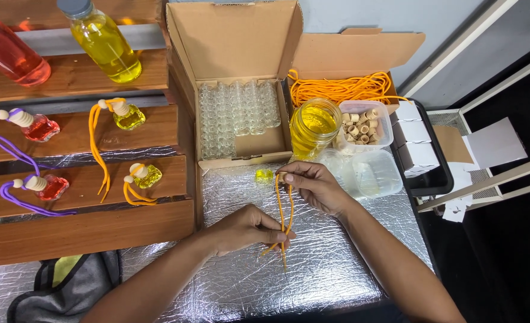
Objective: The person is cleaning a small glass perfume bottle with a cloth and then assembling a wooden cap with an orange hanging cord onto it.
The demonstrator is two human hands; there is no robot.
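Because the crinkled silver foil sheet (336, 263) covers the whole work surface, it gives a bright ground on which small parts show up, and everything else is ranged round its bare middle. At the left stand the stepped brown wooden shelves (79, 224), which display two finished small flat glass bottles of yellow liquid with orange cords (128, 116) and two red-filled bottles with purple cords (37, 127) at a tilt so their loops hang free. Behind the foil the open brown cardboard box of empty clear glass bottles (238, 107) sits with its lid propped up, within reach. Beside it a second cardboard box of loose orange cord (339, 88), a clear glass jar of yellow liquid (314, 124) and a clear plastic tub of small wooden caps (363, 124) cluster together as supplies. A small filled yellow bottle (264, 174) rests on the foil just beyond the hands.

The right hand (316, 186) pinches a small pale wooden cap (283, 177) at the top of a thin orange cord loop (283, 215), holding it up so the cord hangs straight. The left hand (247, 227), fingers closed narrowly, grips the loop's lower strands together near their loose ends, keeping the cord taut between both hands.
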